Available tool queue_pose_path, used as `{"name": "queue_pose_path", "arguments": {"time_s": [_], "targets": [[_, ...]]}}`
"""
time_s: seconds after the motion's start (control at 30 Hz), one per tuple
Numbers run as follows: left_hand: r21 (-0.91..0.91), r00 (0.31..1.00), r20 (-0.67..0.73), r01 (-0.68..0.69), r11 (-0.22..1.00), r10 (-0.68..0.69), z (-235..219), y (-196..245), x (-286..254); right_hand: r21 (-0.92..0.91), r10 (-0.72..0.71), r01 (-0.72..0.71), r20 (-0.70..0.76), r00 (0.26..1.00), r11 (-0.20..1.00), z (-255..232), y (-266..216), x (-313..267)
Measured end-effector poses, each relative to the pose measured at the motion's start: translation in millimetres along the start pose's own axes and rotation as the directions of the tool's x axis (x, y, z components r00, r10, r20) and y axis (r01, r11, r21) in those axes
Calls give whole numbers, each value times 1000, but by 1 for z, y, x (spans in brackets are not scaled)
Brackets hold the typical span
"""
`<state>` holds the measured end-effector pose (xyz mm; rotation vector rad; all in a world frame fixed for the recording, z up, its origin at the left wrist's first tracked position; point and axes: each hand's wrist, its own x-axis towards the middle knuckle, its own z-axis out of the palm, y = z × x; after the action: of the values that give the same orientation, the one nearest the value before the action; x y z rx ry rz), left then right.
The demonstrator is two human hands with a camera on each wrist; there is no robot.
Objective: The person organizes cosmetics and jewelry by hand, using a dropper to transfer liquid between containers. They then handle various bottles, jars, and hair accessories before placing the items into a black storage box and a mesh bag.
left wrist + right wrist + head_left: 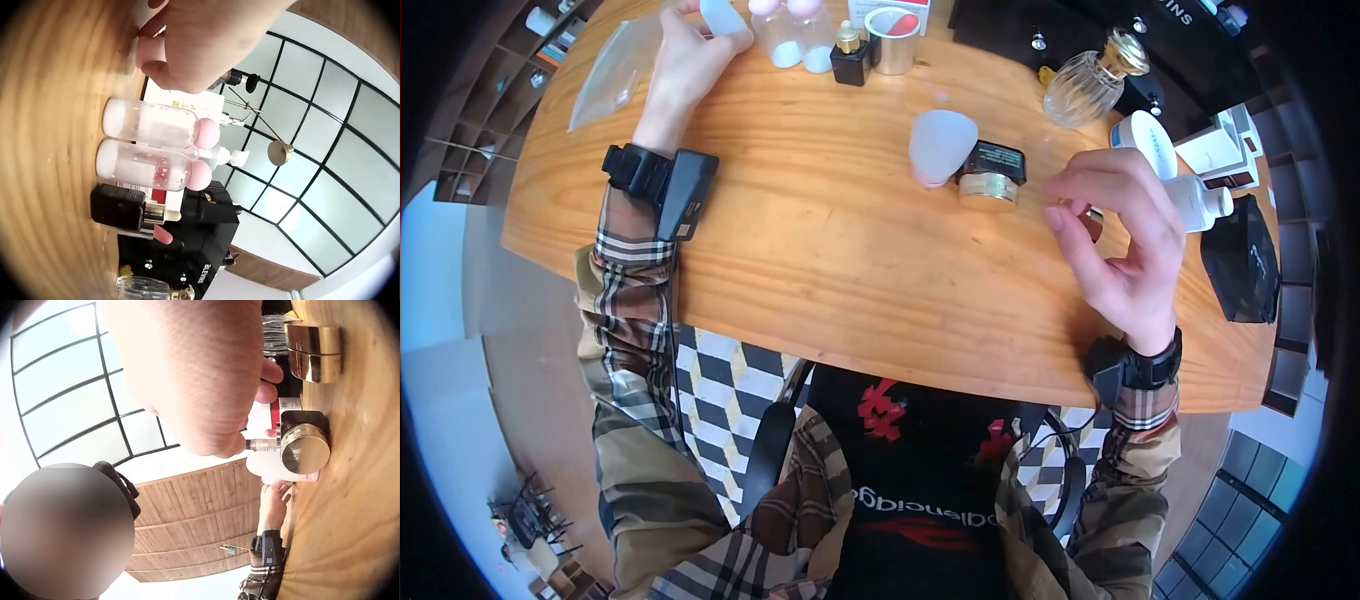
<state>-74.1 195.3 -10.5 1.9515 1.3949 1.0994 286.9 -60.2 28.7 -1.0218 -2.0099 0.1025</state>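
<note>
Our left hand [685, 65] pinches a pale piece [722, 17], partly hidden by the fingers; a clear pouch [612, 80] lies just left of that grip, two pink-capped bottles [812, 48] just right of it. We judge the piece light, smooth and perhaps slightly slippery; whether soft or stiff, we cannot tell. Taking it by opposite sides, thumb against fingertips, with modest pressure, should suit it. Our right hand [1135, 230] holds nothing we can make out, fingers loosely bent with a gold-toned pot [314, 353] beneath and a gold-lidded jar [988, 192] just to its left
</note>
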Motion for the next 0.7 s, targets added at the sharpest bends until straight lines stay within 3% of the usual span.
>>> {"name": "queue_pose_path", "arguments": {"time_s": [0.1,0.2,0.27,0.37,0.7], "targets": [[-3,997,38,67,998,-67,3,-1,-6,5,2,-2,7,1000,1000,2,2,-1],[-150,999,37,-33,988,39,3,39,-23,27,52,-52,3,999,998,1,1,-5],[136,994,91,42,990,-55,-3,40,-23,19,33,-34,5,999,999,1,2,-4],[49,987,162,-10,999,2,-4,46,-28,20,31,-31,13,999,999,2,2,-3],[5,984,154,-91,996,89,5,46,-31,-56,84,-80,79,993,995,3,1,-3]]}}
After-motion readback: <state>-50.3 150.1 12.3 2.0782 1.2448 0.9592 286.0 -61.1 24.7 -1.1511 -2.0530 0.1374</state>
